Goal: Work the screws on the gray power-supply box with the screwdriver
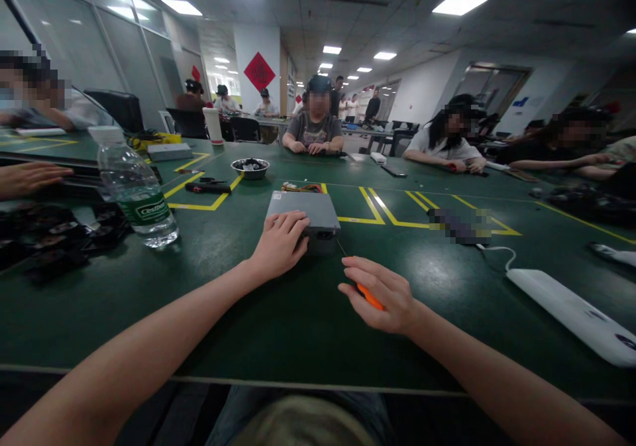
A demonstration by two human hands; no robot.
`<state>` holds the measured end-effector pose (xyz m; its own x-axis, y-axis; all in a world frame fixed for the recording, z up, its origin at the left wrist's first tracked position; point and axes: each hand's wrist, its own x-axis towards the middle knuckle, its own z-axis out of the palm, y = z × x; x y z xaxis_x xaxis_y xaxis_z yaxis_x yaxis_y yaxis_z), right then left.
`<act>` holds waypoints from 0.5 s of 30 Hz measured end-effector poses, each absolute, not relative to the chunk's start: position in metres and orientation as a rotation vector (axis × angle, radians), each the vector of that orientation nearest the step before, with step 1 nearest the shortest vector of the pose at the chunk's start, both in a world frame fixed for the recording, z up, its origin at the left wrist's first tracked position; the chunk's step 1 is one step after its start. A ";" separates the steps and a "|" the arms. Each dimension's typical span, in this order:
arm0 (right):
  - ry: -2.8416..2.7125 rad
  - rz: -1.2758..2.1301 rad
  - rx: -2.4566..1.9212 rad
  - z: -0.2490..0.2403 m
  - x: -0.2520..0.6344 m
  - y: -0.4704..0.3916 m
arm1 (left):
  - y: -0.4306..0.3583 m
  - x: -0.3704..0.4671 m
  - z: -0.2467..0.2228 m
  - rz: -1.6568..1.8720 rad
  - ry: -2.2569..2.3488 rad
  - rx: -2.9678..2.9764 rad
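A grey metal power supply unit (318,211) lies on the green table in front of me, a bundle of coloured wires (303,187) at its far side. My left hand (282,242) grips its near left part, fingers over the top and thumb at the front face. Beside the power socket on that face, the thin shaft of a screwdriver (370,297) reaches the near right corner. My right hand (380,293) is closed around its orange handle. Whether the tip sits in a screw is too small to tell.
A water bottle (142,194) stands left, near black parts (54,240). Beyond the unit are a metal bowl (250,168) of small pieces and a dark tool (209,186). A white power bank (571,313) with a cable lies right. Other people sit around the table.
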<state>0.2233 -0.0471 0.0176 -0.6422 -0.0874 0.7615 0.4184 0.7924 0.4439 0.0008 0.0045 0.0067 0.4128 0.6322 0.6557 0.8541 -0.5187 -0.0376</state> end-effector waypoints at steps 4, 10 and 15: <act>-2.120 -0.985 -0.194 0.021 0.226 -0.049 | 0.005 0.000 0.006 -0.831 -1.268 -2.310; -2.208 -0.693 -0.167 0.028 0.229 -0.045 | 0.005 -0.001 0.006 -0.844 -1.265 -2.311; -2.160 -0.772 -0.209 0.032 0.237 -0.036 | 0.006 -0.001 0.005 -0.824 -1.269 -2.307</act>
<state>0.2370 -0.0365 0.0317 -0.6554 -0.1070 0.7477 0.3912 0.7988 0.4571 -0.0006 0.0057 0.0051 0.4203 0.6298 0.6532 0.8530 -0.5197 -0.0478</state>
